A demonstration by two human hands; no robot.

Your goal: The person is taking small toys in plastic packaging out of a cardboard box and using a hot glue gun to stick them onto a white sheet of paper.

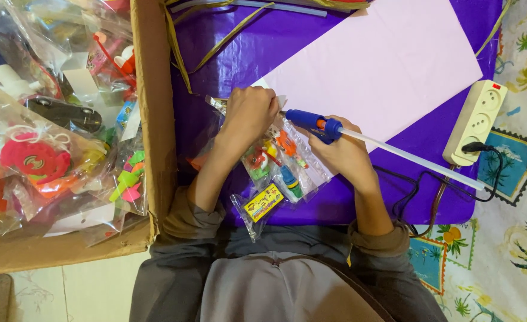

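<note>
Toy packets [278, 164], clear bags of small bright plastic pieces, lie at the centre of the frame on a purple plastic sheet [227, 53], and one more bag with a yellow card [262, 204] sits just below them near the person's lap. Left hand [248, 113] is closed down on the upper end of the packets, pinning the bag top against the corner of a pale pink sheet of paper [383, 65]. Right hand [344, 152] is wrapped around a blue glue gun [314, 124], whose nozzle points left toward the pinned edge while a long clear glue stick [418, 160] trails out to the right. To do this well, I judge the nozzle should meet the bag top just beside the left fingertips without touching them, the press held firm so the slippery plastic does not slide, and only a little glue squeezed out. Just right of the stick's end a white power strip [477, 122] rests on the sheet's right edge, with a black cord [448, 188] looping back toward the right forearm; that cord looks likely to snag a wide sweep. At the left, a cardboard box [153, 113] full of more bagged toys stands close against the left forearm, so room on that side is tight. Open space lies mainly at the upper middle, over the pink paper.
</note>
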